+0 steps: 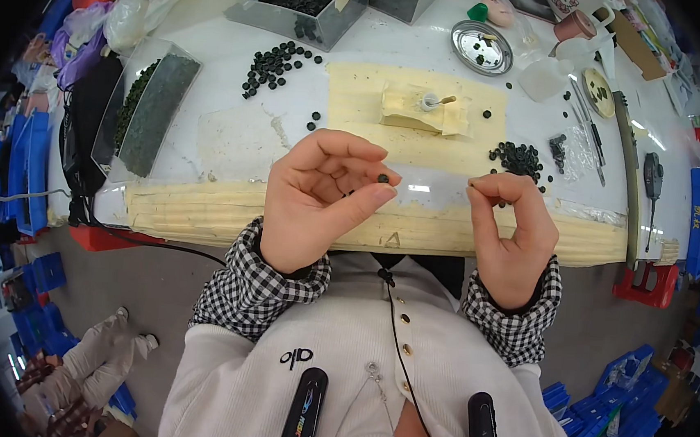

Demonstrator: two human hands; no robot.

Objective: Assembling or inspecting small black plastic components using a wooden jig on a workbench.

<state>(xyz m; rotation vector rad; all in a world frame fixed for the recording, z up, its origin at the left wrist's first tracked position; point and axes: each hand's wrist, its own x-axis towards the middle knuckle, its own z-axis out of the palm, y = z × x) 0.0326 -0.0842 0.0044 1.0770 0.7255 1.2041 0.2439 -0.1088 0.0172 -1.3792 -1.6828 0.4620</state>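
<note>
Here, 1 black piece clamped between left fingers; right fingers together, contents unclear.

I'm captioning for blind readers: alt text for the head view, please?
A person's left hand pinches a small dark round piece at a white worktable; the right hand is pinched, contents unclear. Similar pieces lie clustered beyond.

Black disc: small, round, pinched between thumb and fingertip of the left hand
Dark piece: mostly hidden behind that thumb
Tiny bit: at the right hand's fingertips, indistinct
</note>
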